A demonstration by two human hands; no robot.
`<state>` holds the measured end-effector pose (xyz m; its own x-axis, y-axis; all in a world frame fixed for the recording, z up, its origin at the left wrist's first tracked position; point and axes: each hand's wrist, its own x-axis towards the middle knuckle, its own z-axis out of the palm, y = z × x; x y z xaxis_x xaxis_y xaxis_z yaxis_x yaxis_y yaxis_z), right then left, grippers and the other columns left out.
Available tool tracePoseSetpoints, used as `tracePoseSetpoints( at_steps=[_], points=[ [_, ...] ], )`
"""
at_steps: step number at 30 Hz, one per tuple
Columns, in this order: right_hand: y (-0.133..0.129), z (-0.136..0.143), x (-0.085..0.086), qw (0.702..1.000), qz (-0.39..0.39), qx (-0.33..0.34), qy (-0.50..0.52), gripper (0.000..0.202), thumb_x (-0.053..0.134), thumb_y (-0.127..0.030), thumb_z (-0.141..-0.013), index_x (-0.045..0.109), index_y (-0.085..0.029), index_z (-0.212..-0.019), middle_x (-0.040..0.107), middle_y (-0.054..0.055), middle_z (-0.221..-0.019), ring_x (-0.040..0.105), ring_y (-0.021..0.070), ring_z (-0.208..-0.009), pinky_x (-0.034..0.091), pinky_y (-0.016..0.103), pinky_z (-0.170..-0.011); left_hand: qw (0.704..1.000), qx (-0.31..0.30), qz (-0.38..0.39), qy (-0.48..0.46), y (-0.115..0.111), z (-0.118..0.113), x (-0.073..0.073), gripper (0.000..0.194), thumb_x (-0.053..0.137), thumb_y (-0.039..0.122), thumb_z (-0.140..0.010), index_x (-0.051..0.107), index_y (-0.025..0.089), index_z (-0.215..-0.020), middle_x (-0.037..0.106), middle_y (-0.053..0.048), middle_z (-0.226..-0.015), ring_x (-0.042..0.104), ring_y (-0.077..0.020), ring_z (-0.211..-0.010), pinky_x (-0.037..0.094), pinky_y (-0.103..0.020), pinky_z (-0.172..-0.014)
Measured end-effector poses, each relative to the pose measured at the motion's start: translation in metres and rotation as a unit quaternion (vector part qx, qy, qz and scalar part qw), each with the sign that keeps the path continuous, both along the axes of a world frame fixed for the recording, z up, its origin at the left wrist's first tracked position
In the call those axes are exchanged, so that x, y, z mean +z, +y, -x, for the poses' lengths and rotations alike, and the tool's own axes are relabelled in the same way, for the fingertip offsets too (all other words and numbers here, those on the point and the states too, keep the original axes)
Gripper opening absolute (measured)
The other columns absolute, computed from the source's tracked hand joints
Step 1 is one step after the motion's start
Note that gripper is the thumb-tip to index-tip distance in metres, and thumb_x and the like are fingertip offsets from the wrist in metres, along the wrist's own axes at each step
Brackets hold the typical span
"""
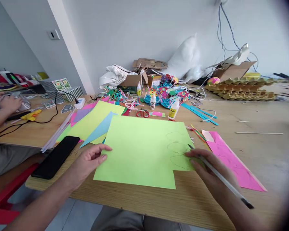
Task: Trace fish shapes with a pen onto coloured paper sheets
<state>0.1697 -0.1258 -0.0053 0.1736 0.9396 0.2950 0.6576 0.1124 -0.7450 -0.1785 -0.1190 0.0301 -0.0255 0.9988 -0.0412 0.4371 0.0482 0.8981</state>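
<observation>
A light green sheet of paper (139, 147) lies on the table in front of me, with a notch cut from its lower right corner. Thin rounded outlines are drawn near its right side. My left hand (91, 160) rests at the sheet's left edge, thumb and forefinger apart, holding nothing. My right hand (209, 170) grips a pen (221, 178), its tip near the outlines at the sheet's right edge. Right of that hand lies a pink sheet (233, 160) with faint drawn marks.
A black phone (56, 157) and coloured papers (93, 118) lie to the left. Behind the sheet are glue bottles (173, 109), red-handled scissors (142, 113) and craft scraps. Egg trays (243, 89) stand at the back right. Another person's hands (11, 102) are at the far left.
</observation>
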Motion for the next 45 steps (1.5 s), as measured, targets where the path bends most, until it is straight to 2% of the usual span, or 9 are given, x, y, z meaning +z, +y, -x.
tracePoseSetpoints(
  at_steps=[5,9,11,13,19,23,26,38,45],
  points=[
    [0.008,-0.003,-0.002,0.991,0.05,0.087,-0.087,0.015,0.046,-0.027,-0.079,0.054,-0.025,-0.091,0.068,0.002,-0.089,0.064,0.0183,-0.077,0.048,0.028,-0.067,0.983,-0.104,0.069,0.138,0.008,0.017,-0.012,0.043,0.055,0.047,-0.072,0.06,0.021,-0.106,0.054,0.002,-0.062,0.052,-0.0155,-0.059,0.041,-0.023,-0.055],
    [0.01,-0.005,-0.004,0.984,0.072,0.095,-0.135,0.017,0.045,-0.026,-0.08,0.052,-0.024,-0.095,0.068,0.001,-0.078,0.062,0.0165,-0.063,0.046,0.026,-0.058,0.923,-0.079,-0.006,0.377,0.024,0.035,0.004,0.045,0.046,0.048,-0.081,0.057,0.022,-0.115,0.063,-0.002,-0.069,0.058,-0.0207,-0.065,0.041,-0.025,-0.058],
    [0.01,-0.009,-0.008,0.984,0.065,0.075,-0.149,0.017,0.045,-0.027,-0.08,0.052,-0.024,-0.096,0.068,0.001,-0.075,0.062,0.017,-0.061,0.045,0.027,-0.056,0.902,-0.103,-0.08,0.412,0.032,0.031,0.013,0.038,0.041,0.046,-0.086,0.057,0.024,-0.114,0.067,-0.003,-0.084,0.06,-0.0204,-0.07,0.042,-0.026,-0.063],
    [0.008,-0.014,-0.01,0.986,0.052,0.051,-0.149,0.017,0.046,-0.03,-0.081,0.053,-0.024,-0.095,0.069,0.002,-0.075,0.064,0.0188,-0.063,0.045,0.027,-0.055,0.884,-0.176,-0.152,0.406,0.04,0.014,0.019,0.033,0.041,0.042,-0.088,0.06,0.024,-0.107,0.065,-0.004,-0.101,0.06,-0.0208,-0.086,0.043,-0.027,-0.075],
    [-0.008,-0.018,0.003,0.997,0.063,0.023,-0.039,0.022,0.046,-0.041,-0.083,0.06,-0.024,-0.086,0.069,0.003,-0.079,0.064,0.0182,-0.073,0.047,0.026,-0.062,0.799,-0.352,-0.283,0.397,0.054,-0.074,0.028,0.026,0.037,0.018,-0.091,0.063,0.016,-0.084,0.063,-0.004,-0.084,0.056,-0.018,-0.082,0.042,-0.029,-0.075],
    [-0.014,-0.006,0.005,0.994,0.105,0.034,0.018,0.02,0.04,-0.034,-0.082,0.057,-0.023,-0.08,0.061,-0.002,-0.062,0.06,0.0156,-0.064,0.045,0.024,-0.058,0.733,-0.491,-0.284,0.376,0.048,-0.126,0.022,0.02,0.042,0.009,-0.087,0.06,0.014,-0.08,0.059,-0.004,-0.079,0.053,-0.0156,-0.077,0.042,-0.025,-0.072],
    [-0.015,0.002,0.0,0.991,0.131,0.024,0.003,0.014,0.041,-0.029,-0.079,0.053,-0.024,-0.084,0.057,-0.006,-0.056,0.056,0.0146,-0.055,0.041,0.024,-0.05,0.692,-0.544,-0.273,0.388,0.047,-0.147,0.008,0.015,0.045,0.004,-0.081,0.057,0.013,-0.08,0.056,-0.004,-0.078,0.051,-0.0164,-0.076,0.043,-0.026,-0.071],
    [-0.02,0.007,-0.007,0.991,0.115,0.065,-0.013,0.014,0.041,-0.031,-0.083,0.052,-0.023,-0.079,0.055,-0.004,-0.058,0.053,0.0137,-0.053,0.041,0.023,-0.05,0.734,-0.513,-0.328,0.303,0.057,-0.143,-0.043,0.022,0.036,0.007,-0.088,0.058,0.011,-0.093,0.057,-0.008,-0.093,0.049,-0.0177,-0.084,0.043,-0.028,-0.078],
    [-0.021,0.012,-0.009,0.992,0.119,0.035,-0.01,0.009,0.044,-0.029,-0.081,0.052,-0.023,-0.081,0.062,-0.003,-0.062,0.057,0.014,-0.052,0.042,0.023,-0.049,0.755,-0.493,-0.347,0.259,0.057,-0.14,-0.053,0.023,0.035,0.009,-0.09,0.057,0.012,-0.095,0.057,-0.009,-0.096,0.049,-0.0163,-0.086,0.041,-0.027,-0.082]
  ],
)
